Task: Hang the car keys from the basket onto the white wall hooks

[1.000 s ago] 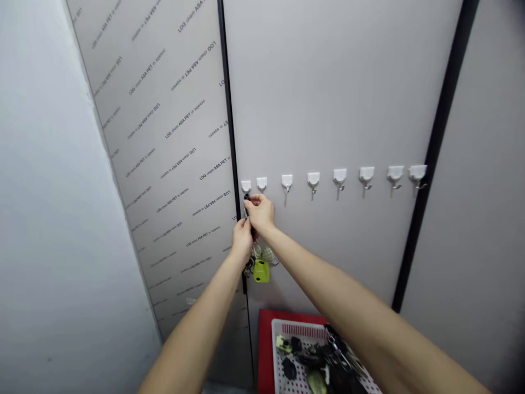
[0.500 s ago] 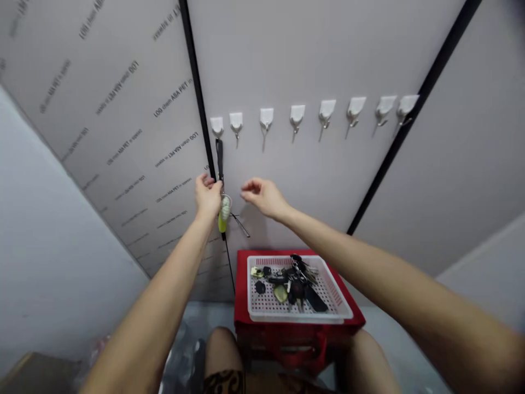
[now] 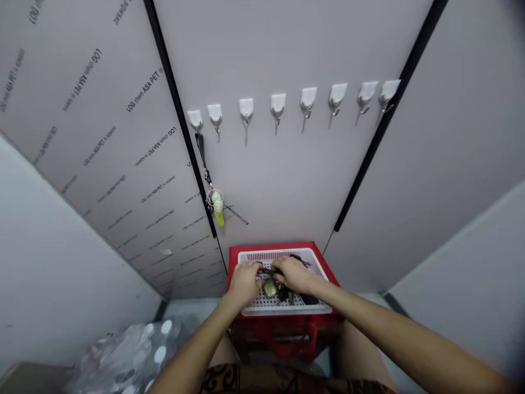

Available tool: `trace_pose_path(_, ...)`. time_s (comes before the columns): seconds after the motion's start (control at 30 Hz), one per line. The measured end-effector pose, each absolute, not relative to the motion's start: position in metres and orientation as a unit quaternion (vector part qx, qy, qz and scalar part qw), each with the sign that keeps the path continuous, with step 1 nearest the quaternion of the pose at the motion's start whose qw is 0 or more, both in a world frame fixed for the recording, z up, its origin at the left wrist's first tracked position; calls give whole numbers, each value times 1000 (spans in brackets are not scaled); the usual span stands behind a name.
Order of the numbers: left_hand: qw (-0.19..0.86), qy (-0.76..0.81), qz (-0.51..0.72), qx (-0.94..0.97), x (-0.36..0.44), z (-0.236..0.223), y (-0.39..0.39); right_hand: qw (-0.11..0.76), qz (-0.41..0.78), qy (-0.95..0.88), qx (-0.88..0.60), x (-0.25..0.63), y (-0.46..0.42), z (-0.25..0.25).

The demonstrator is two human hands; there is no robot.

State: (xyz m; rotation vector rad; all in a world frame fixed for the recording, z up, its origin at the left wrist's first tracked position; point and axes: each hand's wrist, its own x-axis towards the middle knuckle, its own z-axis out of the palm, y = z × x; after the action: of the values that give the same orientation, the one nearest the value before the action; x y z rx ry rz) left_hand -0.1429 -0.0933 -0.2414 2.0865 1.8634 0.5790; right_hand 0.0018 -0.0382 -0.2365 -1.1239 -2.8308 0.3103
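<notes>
Both hands are down in a white plastic basket (image 3: 286,311) of keys and keychains. My left hand (image 3: 245,282) is at the basket's left side with fingers curled in. My right hand (image 3: 293,273) is closed near the middle. A slim black keychain (image 3: 268,271) lies between the fingertips of both hands, partly hidden by them. Just below the fingers lies a yellowish-green tag (image 3: 269,288), with dark fobs and keys beside it. On the wall, a keychain with a pale green charm (image 3: 217,202) and black strap hangs from the leftmost hook (image 3: 195,119).
A row of white hooks (image 3: 278,104) runs across the grey wall panel. The basket rests on a red box (image 3: 233,254) between the knees. Plastic-wrapped bottles (image 3: 159,353) and a brown carton (image 3: 33,377) stand at lower left.
Both hands have left the hanging keychain at the wall and moved down into the basket, onto the keys. The hanging keychain stays on its hook. The view has shifted slightly.
</notes>
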Motion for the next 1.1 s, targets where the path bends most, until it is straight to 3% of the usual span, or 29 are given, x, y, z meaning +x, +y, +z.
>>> trace_pose_path(0.2, 68, 676, 79, 729, -115, -249, -95, 120, 162, -875, -440, 23, -32, -219)
trace_pose_path(0.33, 80, 664, 61, 741, -112, -250, -87, 117, 267, -877, -382, 37, -40, -217)
trace_pose_path(0.53, 269, 659, 241, 659, -135, -234, -75, 79, 309, -893, -318, 41, -42, -218)
trace_pose_path(0.73, 535, 516, 450, 494, -150, -197, -76, 235, 322, -854, -335, 13, -41, -205)
trace_pose_path(0.9, 619, 419, 533, 398, -152, -181, -83, 274, 389, -830, -290, -15, -48, -197)
trace_pose_path(1.1, 645, 369, 561, 364, -159, -171, -86, 356, 461, -753, -305, -22, -45, -178)
